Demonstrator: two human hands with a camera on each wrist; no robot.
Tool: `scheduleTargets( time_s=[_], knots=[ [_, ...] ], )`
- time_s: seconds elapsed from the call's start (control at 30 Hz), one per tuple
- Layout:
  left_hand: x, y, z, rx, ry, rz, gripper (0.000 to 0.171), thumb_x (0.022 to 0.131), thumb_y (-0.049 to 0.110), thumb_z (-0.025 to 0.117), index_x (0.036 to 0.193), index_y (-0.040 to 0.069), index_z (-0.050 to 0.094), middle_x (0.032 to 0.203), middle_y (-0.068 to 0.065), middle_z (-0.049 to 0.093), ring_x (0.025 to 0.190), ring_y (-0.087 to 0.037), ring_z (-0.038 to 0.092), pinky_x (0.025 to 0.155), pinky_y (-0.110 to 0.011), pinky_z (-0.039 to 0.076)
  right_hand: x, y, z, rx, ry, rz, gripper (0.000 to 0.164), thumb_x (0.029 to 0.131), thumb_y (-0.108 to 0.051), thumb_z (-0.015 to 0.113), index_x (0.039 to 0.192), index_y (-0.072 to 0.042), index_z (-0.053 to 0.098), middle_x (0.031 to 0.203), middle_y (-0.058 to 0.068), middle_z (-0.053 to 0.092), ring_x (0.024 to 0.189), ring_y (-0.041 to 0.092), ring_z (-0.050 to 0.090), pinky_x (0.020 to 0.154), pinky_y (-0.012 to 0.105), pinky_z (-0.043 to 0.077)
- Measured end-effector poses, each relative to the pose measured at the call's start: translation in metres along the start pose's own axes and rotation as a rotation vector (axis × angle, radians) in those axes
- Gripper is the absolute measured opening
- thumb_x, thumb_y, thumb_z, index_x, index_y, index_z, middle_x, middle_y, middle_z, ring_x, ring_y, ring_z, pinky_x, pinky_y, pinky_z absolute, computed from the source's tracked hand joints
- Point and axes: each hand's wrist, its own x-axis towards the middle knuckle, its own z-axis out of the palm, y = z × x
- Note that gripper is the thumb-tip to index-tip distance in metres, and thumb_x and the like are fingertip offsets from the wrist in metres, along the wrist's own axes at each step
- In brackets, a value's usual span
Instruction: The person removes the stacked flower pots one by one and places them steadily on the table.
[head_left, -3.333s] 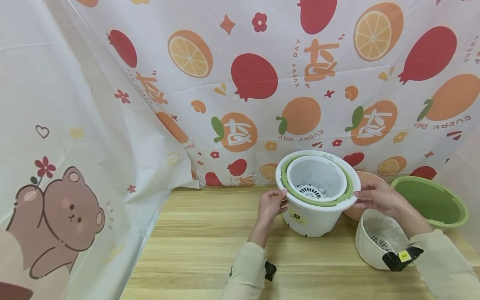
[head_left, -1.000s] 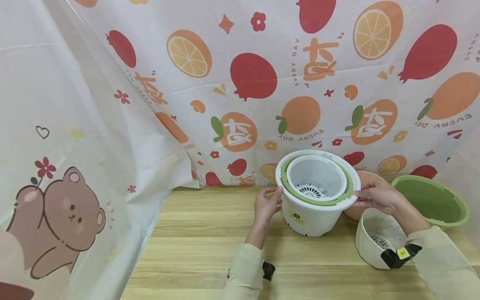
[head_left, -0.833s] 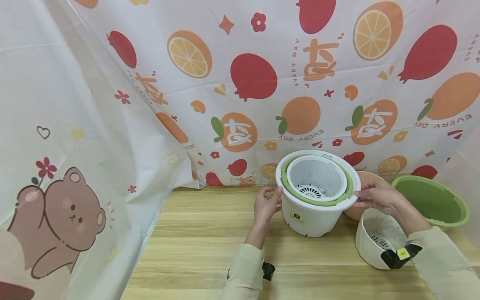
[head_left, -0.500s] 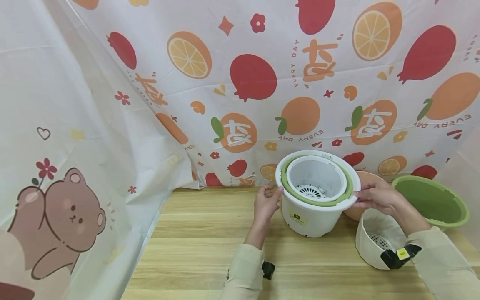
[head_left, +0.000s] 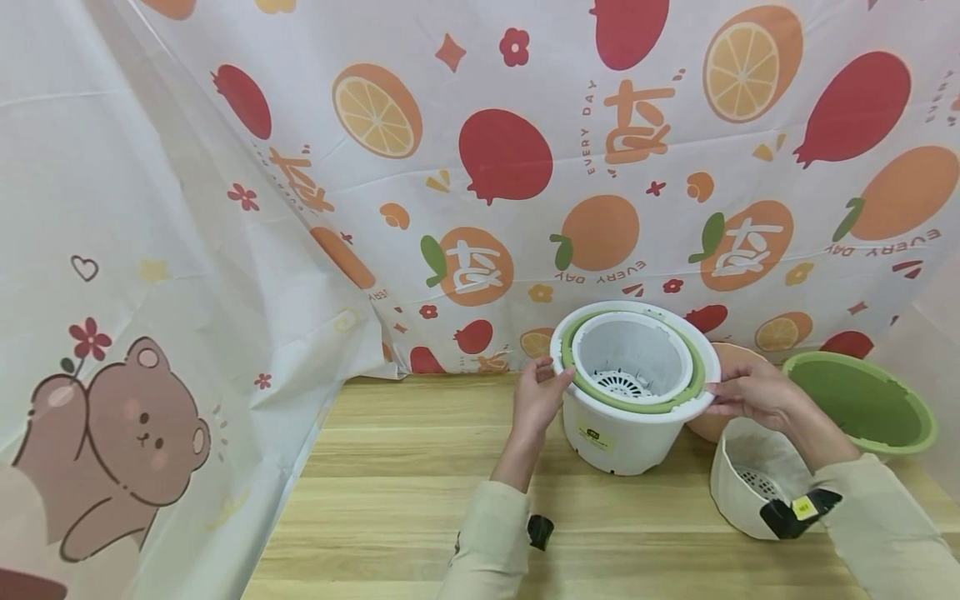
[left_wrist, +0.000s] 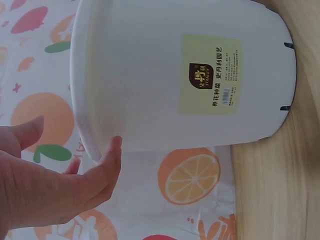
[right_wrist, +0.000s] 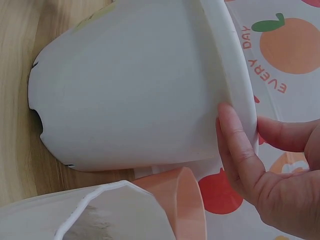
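A large white plastic flower pot stands upright on the wooden table, with a label on its front. Nested inside it are a green pot, mostly hidden, and a smaller white pot with a slotted bottom. My right hand pinches the large pot's rim at the right, thumb on the rim and fingers beneath it, as the right wrist view shows. My left hand is at the left of the rim. In the left wrist view its thumb is apart from the rim and its extended fingers reach the pot's side.
Close on the right stands a cream pot with a perforated bottom, partly behind my right wrist. An orange pot is behind it, and a wide green pot sits farther right. A fruit-print sheet hangs behind the table.
My left hand first pinched the rim, then drew back slightly left; now it has turned, with its thumb over the rim's edge. The right hand and the pots stay put.
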Motion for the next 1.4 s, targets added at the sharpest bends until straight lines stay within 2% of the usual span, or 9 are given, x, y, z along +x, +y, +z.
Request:
scheduleTargets(
  time_s=[0.3,0.5,0.7,0.87,1.07,1.4],
  knots=[
    [0.001,0.008,0.005,0.090,0.026,0.045,0.053,0.080,0.022,0.070,0.124,0.002,0.048,0.122,-0.018,0.049,0.110,-0.032,0.048,0.092,-0.040,0.044,0.000,0.000,0.001,0.006,-0.002,-0.008,0.013,0.088,0.008,0.051,0.095,0.005,0.061,0.084,0.010,0.065,0.076,0.026,0.066,0.071,0.038,0.055],
    [0.004,0.013,0.008,0.110,0.020,0.052,0.054,0.079,0.022,0.071,0.124,0.003,0.047,0.124,-0.019,0.046,0.108,-0.031,0.049,0.088,-0.036,0.048,0.000,0.000,0.002,-0.002,0.012,0.001,0.011,0.088,0.007,0.052,0.096,0.006,0.060,0.084,0.010,0.064,0.075,0.026,0.066,0.070,0.037,0.055],
    [0.005,0.016,0.009,0.178,0.017,0.080,0.052,0.079,0.023,0.072,0.122,0.002,0.050,0.122,-0.020,0.049,0.105,-0.031,0.051,0.082,-0.034,0.050,-0.001,-0.001,0.002,-0.002,0.017,0.004,0.012,0.088,0.007,0.052,0.095,0.005,0.062,0.083,0.009,0.064,0.075,0.026,0.066,0.070,0.037,0.055],
    [0.004,0.021,0.009,0.225,0.017,0.096,0.049,0.080,0.024,0.071,0.120,0.003,0.052,0.123,-0.021,0.050,0.109,-0.032,0.050,0.087,-0.038,0.048,-0.001,-0.001,0.002,-0.004,0.017,0.006,0.012,0.088,0.007,0.051,0.094,0.004,0.062,0.083,0.010,0.064,0.074,0.025,0.066,0.070,0.037,0.055],
    [0.004,0.026,0.009,0.308,0.004,0.149,0.045,0.079,0.026,0.071,0.115,0.003,0.056,0.121,-0.021,0.052,0.111,-0.033,0.049,0.091,-0.043,0.045,-0.001,-0.001,0.003,0.017,0.004,0.004,0.013,0.088,0.007,0.052,0.092,0.003,0.063,0.083,0.010,0.065,0.075,0.026,0.066,0.070,0.038,0.055],
    [0.005,0.032,0.011,0.387,-0.030,0.183,0.039,0.081,0.027,0.070,0.110,0.004,0.060,0.116,-0.015,0.058,0.105,-0.029,0.053,0.086,-0.038,0.047,-0.002,-0.001,0.003,0.035,0.002,0.004,0.014,0.087,0.008,0.052,0.091,0.001,0.063,0.083,0.010,0.065,0.075,0.026,0.066,0.071,0.038,0.055]
  ],
)
